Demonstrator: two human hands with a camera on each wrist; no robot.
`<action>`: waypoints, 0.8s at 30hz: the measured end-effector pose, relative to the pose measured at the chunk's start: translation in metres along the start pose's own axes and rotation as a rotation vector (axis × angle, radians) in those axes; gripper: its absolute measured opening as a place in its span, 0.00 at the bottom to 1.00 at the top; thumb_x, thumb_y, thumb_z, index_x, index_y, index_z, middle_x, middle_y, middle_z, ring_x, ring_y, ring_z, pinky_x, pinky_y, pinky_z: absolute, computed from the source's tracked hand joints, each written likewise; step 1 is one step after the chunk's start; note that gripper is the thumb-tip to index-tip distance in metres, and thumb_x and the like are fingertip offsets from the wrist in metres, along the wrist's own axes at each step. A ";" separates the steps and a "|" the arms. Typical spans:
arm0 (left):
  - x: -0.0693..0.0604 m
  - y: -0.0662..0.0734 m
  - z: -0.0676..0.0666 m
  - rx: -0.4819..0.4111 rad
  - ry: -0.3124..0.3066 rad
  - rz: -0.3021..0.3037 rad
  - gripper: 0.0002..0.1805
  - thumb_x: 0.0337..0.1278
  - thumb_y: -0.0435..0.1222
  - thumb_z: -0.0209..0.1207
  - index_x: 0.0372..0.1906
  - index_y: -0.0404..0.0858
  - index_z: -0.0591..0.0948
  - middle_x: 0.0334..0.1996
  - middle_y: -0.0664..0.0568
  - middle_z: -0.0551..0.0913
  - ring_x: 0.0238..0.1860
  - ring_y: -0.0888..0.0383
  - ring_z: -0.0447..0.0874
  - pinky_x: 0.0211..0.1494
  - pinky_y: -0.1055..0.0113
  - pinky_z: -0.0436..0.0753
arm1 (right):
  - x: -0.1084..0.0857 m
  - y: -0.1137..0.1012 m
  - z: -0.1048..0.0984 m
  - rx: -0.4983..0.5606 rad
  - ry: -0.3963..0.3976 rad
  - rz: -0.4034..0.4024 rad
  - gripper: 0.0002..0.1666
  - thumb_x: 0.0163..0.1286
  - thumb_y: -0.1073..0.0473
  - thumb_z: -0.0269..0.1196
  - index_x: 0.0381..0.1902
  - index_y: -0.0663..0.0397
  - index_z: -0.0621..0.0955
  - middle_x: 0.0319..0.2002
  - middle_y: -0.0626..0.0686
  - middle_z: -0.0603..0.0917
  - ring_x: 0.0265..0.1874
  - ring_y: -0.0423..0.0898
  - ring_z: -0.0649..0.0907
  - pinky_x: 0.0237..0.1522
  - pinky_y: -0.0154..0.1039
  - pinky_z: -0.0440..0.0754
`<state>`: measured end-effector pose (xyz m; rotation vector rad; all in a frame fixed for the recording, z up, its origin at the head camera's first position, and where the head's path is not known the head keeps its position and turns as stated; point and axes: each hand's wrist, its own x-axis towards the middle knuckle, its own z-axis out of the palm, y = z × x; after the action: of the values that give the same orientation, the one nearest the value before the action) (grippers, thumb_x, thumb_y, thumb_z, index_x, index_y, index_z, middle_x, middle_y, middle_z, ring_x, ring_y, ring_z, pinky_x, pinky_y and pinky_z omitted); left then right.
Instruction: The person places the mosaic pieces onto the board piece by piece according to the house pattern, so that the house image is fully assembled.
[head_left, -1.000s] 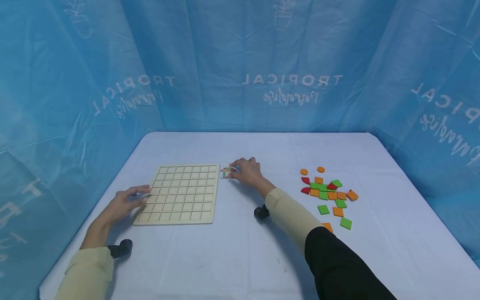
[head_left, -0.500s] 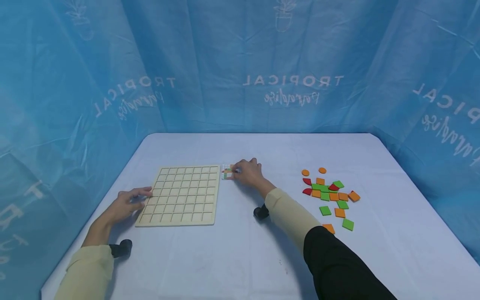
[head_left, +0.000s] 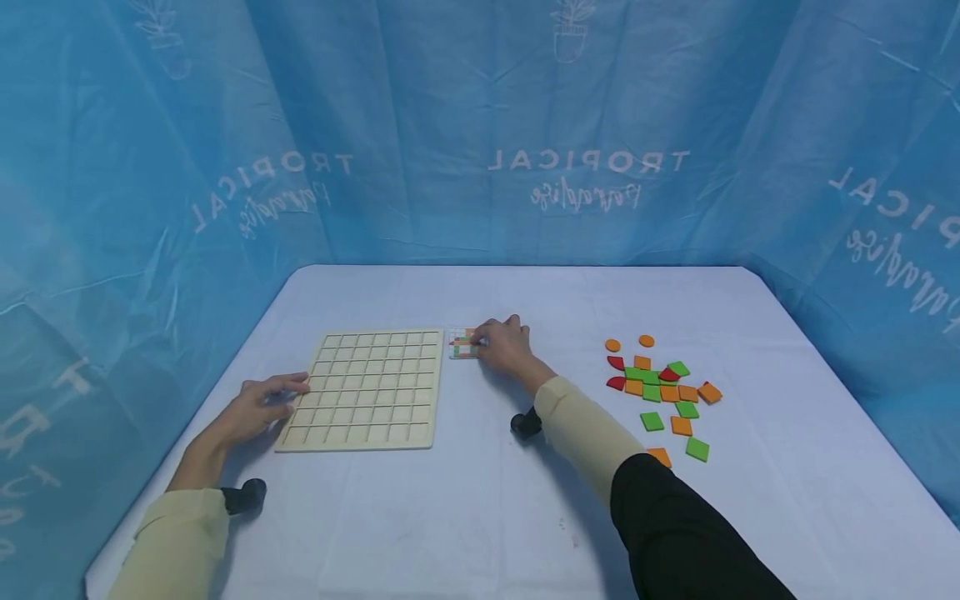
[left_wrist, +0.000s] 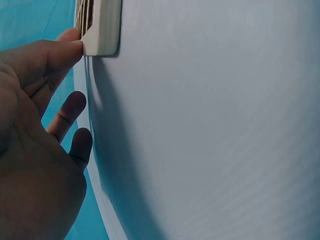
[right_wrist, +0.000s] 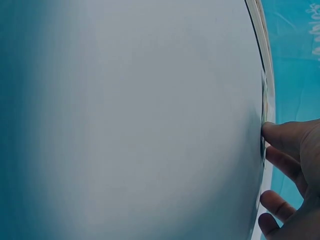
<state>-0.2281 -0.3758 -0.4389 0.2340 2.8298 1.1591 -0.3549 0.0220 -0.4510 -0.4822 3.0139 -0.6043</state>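
A cream grid board (head_left: 360, 392) with a smooth, matt face, either wood or plastic. Beside it, a thin printed card (head_left: 460, 351) looks like paper, perhaps coated. The small coloured tiles (head_left: 652, 392) appear flat, smooth and matt. Beneath lies soft, dull white cloth (head_left: 450, 517), faintly creased. The blue curtain (head_left: 450, 100) has a slight plastic sheen and wrinkles. The black sleeve (head_left: 690, 533) is matt fabric.

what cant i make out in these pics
- Card: in the head view, the right hand hides its right part, and its printed pattern is too small to read fully.
- Orange tile nearest the black sleeve: in the head view, that sleeve covers its lower edge.
- Gridded board: in the left wrist view, the top edge cuts most of it off.
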 end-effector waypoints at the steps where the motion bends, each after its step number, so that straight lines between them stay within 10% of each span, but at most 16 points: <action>1: 0.000 0.001 0.001 -0.003 -0.002 0.012 0.20 0.56 0.22 0.56 0.55 0.25 0.76 0.67 0.31 0.63 0.68 0.28 0.44 0.61 0.32 0.46 | -0.001 0.001 -0.001 -0.003 -0.001 0.002 0.15 0.66 0.54 0.62 0.50 0.40 0.85 0.59 0.45 0.76 0.54 0.54 0.65 0.52 0.51 0.60; 13: 0.002 0.022 0.024 0.013 -0.003 0.052 0.18 0.57 0.24 0.58 0.54 0.28 0.78 0.66 0.34 0.65 0.64 0.33 0.49 0.58 0.34 0.51 | -0.009 0.029 -0.016 -0.004 -0.006 0.023 0.15 0.65 0.56 0.62 0.50 0.42 0.85 0.59 0.47 0.77 0.54 0.56 0.66 0.52 0.53 0.60; 24: 0.004 0.047 0.052 0.034 0.017 0.070 0.18 0.55 0.25 0.58 0.52 0.30 0.79 0.65 0.35 0.67 0.61 0.33 0.52 0.53 0.26 0.36 | -0.022 0.065 -0.032 0.014 -0.024 0.041 0.15 0.63 0.59 0.63 0.48 0.43 0.86 0.59 0.49 0.77 0.56 0.56 0.65 0.53 0.54 0.60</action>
<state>-0.2202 -0.3062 -0.4428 0.3290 2.8798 1.1318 -0.3557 0.0976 -0.4467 -0.4224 2.9872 -0.6128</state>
